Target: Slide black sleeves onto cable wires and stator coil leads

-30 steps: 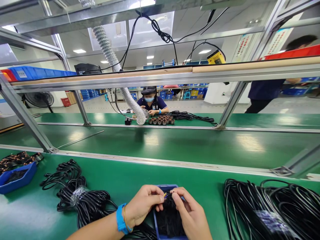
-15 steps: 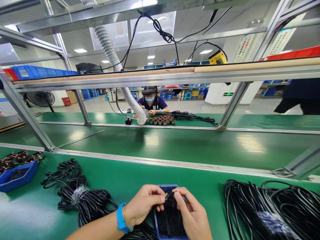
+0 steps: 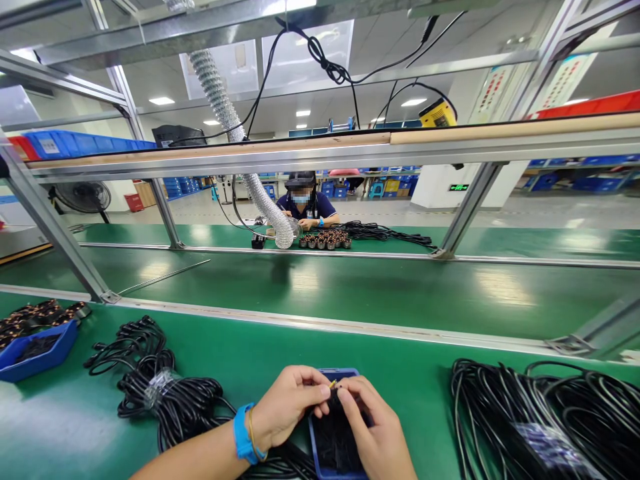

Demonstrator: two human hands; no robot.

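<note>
My left hand (image 3: pixel 295 407), with a blue band at the wrist, is closed in a pinch around a thin wire whose yellow end (image 3: pixel 333 384) pokes out past the fingertips. Close against it, my right hand (image 3: pixel 375 427) is also pinched, its fingertips meeting the wire's end. Whatever sits between the right fingers is small, dark and mostly hidden. Under both hands stands a blue tray (image 3: pixel 314 445) holding a heap of thin black pieces (image 3: pixel 340 443). A bundle of black cables (image 3: pixel 187 400) lies left of my left hand and runs beneath the forearm.
Another coil of black cables (image 3: pixel 545 413) lies at the right. At far left are a second blue tray (image 3: pixel 55 357) and copper-wound parts (image 3: pixel 43 317). Metal frame posts (image 3: pixel 65 233) rise beyond the bench edge. Across it, a co-worker (image 3: pixel 313 207) sits behind a flexible duct (image 3: pixel 267 207).
My right hand has shifted slightly left, its fingertips now closer to the left ones at the wire end. The dark strands seen between the hands are now mostly covered.
</note>
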